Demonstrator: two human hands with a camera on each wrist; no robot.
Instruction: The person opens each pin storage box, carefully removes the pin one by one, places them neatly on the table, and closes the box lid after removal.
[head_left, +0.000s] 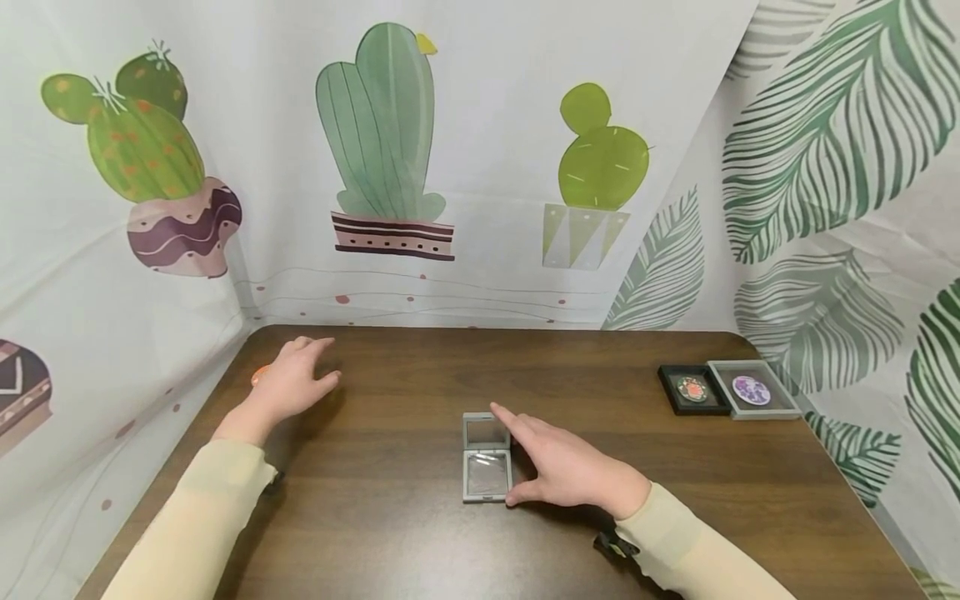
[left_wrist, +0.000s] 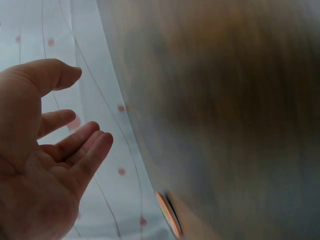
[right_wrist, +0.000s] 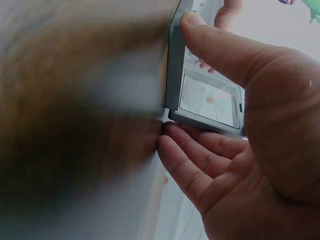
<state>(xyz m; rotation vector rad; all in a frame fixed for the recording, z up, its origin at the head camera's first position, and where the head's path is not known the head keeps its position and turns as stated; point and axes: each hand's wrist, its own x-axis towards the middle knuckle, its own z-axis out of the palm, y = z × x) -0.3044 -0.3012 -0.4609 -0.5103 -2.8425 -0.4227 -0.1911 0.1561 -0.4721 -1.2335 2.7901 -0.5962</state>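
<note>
In the head view a small grey square hinged case (head_left: 487, 475) with clear windows stands opened on the brown table, its lid (head_left: 486, 432) raised at the back. My right hand (head_left: 566, 465) is at the case's right side, thumb at the near corner and fingers extended beside the lid. From the right wrist view, the thumb (right_wrist: 192, 21) lies against the base and the fingers reach behind the lid. Over the table's far left, my left hand (head_left: 288, 379) is spread with nothing in its grasp. Partly hidden behind it is a small orange item (head_left: 259, 375).
At the table's right edge a black square case (head_left: 671, 402) holding a round patterned disc sits against a grey case (head_left: 776, 405) with a purple and white disc. Cloth curtains (head_left: 495, 167) printed with cacti and leaves hang around the table (head_left: 375, 533).
</note>
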